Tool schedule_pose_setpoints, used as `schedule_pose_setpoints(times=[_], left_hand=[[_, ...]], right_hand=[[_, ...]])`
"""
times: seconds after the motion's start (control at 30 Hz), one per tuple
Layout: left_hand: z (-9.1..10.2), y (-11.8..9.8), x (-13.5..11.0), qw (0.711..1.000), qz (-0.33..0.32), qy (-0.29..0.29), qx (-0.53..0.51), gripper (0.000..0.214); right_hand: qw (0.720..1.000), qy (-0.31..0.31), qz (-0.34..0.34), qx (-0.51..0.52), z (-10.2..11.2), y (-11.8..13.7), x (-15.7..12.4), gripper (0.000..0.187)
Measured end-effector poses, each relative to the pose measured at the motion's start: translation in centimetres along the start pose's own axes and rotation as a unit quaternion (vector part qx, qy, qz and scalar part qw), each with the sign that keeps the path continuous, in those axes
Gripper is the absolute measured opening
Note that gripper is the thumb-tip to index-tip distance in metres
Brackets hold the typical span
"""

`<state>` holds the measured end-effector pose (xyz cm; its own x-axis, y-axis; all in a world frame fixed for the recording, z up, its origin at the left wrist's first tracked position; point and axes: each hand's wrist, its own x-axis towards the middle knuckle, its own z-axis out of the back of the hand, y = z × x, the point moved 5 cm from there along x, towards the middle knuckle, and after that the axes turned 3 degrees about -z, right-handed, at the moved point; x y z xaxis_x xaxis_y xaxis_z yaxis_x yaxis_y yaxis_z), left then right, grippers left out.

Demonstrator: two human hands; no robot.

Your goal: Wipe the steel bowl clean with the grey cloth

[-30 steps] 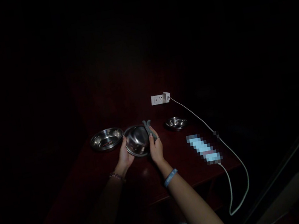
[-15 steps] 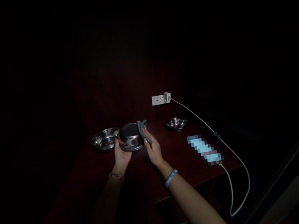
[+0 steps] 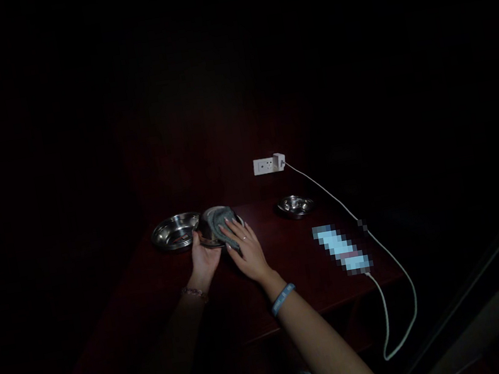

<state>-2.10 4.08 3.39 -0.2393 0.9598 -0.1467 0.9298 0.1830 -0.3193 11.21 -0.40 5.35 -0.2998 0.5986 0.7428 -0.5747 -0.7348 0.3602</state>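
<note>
A shiny metal bowl [image 3: 206, 235] is held bottom-up above the table, tilted a little. My left hand [image 3: 204, 261] grips its rim from the left, thumb on the near side and the other fingers hidden beneath. Across the bowl's outside lies a grey cloth [image 3: 223, 223], pressed there by my right hand [image 3: 247, 250] with its fingers spread over the cloth. A wide metal dish [image 3: 177, 231] rests on the table just left of the bowl, partly covered by it. Farther right sits a smaller metal bowl [image 3: 295, 206], upright.
The dark red table [image 3: 252, 314] has its front edge near me. A blurred-out phone-like device [image 3: 341, 249] lies on the right, with a white cable [image 3: 414, 293] looping past the edge up to a charger [image 3: 279, 161] in the wall socket [image 3: 263, 166]. Surroundings are very dark.
My right hand has moved the cloth leftward from the bowl's right side onto its front and bottom, fingers now more spread. My left hand keeps its hold in nearly the same place.
</note>
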Motion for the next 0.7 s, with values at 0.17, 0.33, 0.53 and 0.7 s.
schedule_pose_setpoints(times=[0.17,0.33,0.53,0.7], left_hand=[[-0.3,0.2,-0.4,1.000,0.002,0.011,0.014,0.030],[-0.7,0.6,-1.5,0.999,0.029,0.017,0.038,0.027],[-0.8,0.8,-1.7,0.997,0.043,0.026,0.053,0.026],[-0.5,0.7,-1.4,0.998,0.046,0.020,0.043,0.022]], right_hand=[[0.986,-0.103,-0.110,0.070,0.5,-2.5,0.0,0.053],[0.959,-0.165,-0.188,0.135,0.8,-3.9,-0.2,0.056],[0.945,-0.203,-0.219,0.136,0.6,-5.4,-0.5,0.059],[0.934,-0.259,-0.206,0.131,0.9,-6.3,-0.8,0.061]])
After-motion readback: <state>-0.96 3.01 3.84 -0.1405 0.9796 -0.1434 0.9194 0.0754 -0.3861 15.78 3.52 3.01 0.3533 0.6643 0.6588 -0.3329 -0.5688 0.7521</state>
